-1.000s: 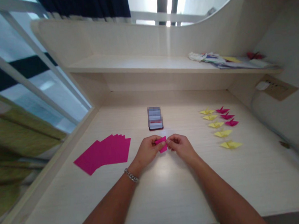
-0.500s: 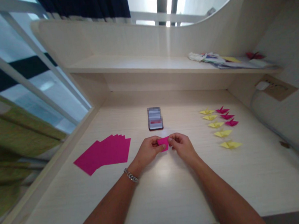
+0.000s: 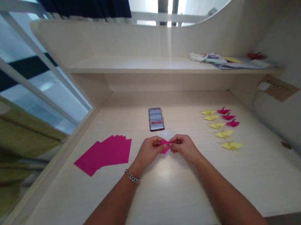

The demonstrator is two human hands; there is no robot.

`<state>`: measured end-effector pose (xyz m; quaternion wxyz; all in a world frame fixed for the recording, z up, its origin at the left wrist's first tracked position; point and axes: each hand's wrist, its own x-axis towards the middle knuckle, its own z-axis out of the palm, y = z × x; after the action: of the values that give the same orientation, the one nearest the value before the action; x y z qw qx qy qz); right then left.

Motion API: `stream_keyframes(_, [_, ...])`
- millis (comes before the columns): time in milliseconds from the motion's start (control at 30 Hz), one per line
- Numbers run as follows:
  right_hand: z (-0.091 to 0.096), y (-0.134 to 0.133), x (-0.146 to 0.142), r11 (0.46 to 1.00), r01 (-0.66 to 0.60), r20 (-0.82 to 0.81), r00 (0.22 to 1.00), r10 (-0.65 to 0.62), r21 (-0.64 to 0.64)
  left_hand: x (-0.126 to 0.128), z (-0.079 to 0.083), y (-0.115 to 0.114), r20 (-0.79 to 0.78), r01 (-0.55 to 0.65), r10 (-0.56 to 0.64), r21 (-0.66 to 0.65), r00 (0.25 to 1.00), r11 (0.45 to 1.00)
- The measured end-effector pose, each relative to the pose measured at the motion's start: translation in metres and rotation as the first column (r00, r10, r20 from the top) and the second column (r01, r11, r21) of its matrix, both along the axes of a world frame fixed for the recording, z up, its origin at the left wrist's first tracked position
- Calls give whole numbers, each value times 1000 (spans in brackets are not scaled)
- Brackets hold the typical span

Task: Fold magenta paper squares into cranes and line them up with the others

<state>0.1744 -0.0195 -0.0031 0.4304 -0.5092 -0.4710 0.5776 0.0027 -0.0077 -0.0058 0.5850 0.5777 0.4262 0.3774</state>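
A small folded piece of magenta paper (image 3: 165,146) is pinched between my two hands, just above the desk. My left hand (image 3: 150,149) grips its left side, thumb on top. At the paper's right edge, the thumb and fingers of my right hand (image 3: 182,146) are closed on it. The fingers hide part of its outline. Left of my hands lies a fanned stack of magenta paper sheets (image 3: 109,152). Several yellow paper cranes (image 3: 224,134) stand in a column to the right, with three magenta paper cranes (image 3: 227,116) beside them.
A phone (image 3: 156,119) lies on the desk (image 3: 166,199) beyond my hands. Above the back runs a shelf (image 3: 137,64) with papers (image 3: 234,61) at its right end. A white plug (image 3: 264,86) with a cable sits in the right wall's socket.
The paper in my hands now shows a smaller, more pointed shape. My right thumb and fingers have shifted slightly and pinch its right corner. The things on the desk stay where they were.
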Motion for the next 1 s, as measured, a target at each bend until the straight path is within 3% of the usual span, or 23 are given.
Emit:
stream_keyframes(233, [9, -5, 1, 997, 9, -150, 989, -21, -82, -1, 11, -3, 51, -68, 68, 4, 996, 998])
stream_keyframes(433, [8, -5, 1, 997, 22, -255, 966, -40, -76, -3, 9, -1, 58, -81, 77, 60, 995, 995])
stream_keyframes(733, [11, -6, 3, 998, 50, -149, 988, -45, 30, -2, 13, -4, -30, -32, 36, 122, 999, 992])
stream_keyframes(1000, [9, -5, 3, 999, 30, -263, 964, -41, -46, -3, 13, -5, -13, -107, 111, 169, 994, 980])
